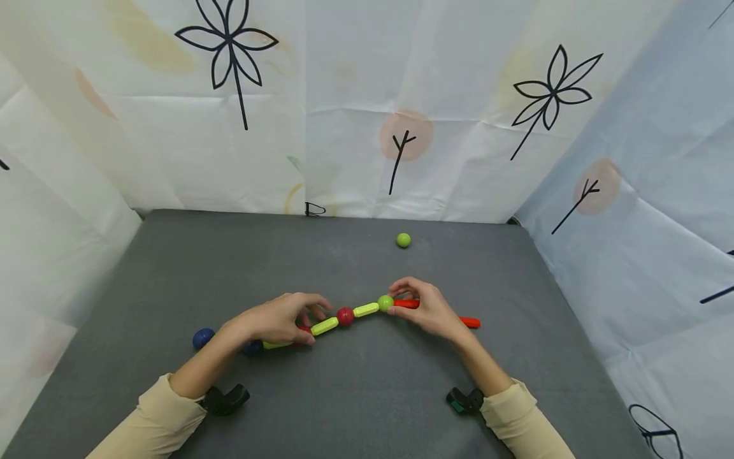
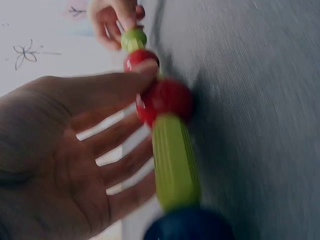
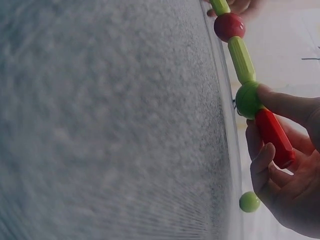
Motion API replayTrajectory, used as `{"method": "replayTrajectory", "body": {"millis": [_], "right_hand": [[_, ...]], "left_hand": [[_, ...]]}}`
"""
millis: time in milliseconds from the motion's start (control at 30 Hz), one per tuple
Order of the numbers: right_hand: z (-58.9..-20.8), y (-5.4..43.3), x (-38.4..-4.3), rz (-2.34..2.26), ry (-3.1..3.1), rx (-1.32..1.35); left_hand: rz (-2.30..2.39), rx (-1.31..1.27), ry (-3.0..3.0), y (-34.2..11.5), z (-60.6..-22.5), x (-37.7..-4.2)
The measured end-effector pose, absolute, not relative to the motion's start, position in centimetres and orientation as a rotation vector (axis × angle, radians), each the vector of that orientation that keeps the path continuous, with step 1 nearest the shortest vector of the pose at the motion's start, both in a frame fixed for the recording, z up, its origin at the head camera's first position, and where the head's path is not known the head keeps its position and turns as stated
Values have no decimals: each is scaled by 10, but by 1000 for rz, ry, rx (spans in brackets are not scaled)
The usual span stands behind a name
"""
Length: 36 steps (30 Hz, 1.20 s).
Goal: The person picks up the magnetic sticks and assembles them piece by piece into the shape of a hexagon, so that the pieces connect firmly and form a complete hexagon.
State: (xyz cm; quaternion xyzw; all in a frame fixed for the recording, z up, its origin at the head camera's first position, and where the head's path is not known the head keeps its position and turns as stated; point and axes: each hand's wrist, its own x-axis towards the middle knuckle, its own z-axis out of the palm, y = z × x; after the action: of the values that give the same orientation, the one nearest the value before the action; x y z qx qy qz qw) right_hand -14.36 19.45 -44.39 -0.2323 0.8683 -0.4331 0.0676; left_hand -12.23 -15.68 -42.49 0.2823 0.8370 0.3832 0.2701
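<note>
A chain of balls and ridged sticks runs between the two hands. My left hand [image 1: 283, 317] pinches a red ball [image 2: 167, 101] between thumb and fingers. From that ball one yellow-green stick [image 2: 175, 160] leads back to a blue ball [image 2: 190, 225]; another [image 1: 324, 326] leads on to a second red ball [image 1: 345, 316]. A further yellow-green stick [image 1: 366, 310] joins this red ball to a green ball [image 1: 385, 303]. Thumb and fingers of my right hand [image 1: 427, 309] grip the green ball, and a red stick [image 3: 274, 137] extends from it inside the hand.
Beyond the hands, a loose green ball [image 1: 404, 240] lies on the grey table [image 1: 367, 408]. Another red stick [image 1: 470, 322] shows past the right wrist. A blue ball [image 1: 203, 338] is at the left forearm. Printed cloth [image 1: 344, 83] stands around the table.
</note>
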Motion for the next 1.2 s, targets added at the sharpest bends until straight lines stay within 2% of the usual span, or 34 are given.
{"method": "replayTrajectory", "body": {"millis": [200,367,833,1067,1200], "right_hand": [[-443,198,-149,-1279,2571,-709],[-441,203,-152,-1271,2522,-699],[-435,209,-163,-1134,2565,-675],[-432,210,-167,-1081,2576,-691],[-432,212,-169,-1062,2556,-678]], "left_hand": [[1144,799,2128,-177,-435,-130],[1236,754,2131,-177,-446,-130],[1525,386,2052,-162,-451,-106],[1352,601,2079,-173,-440,-104],[1340,571,1992,-180,-435,-97]]}}
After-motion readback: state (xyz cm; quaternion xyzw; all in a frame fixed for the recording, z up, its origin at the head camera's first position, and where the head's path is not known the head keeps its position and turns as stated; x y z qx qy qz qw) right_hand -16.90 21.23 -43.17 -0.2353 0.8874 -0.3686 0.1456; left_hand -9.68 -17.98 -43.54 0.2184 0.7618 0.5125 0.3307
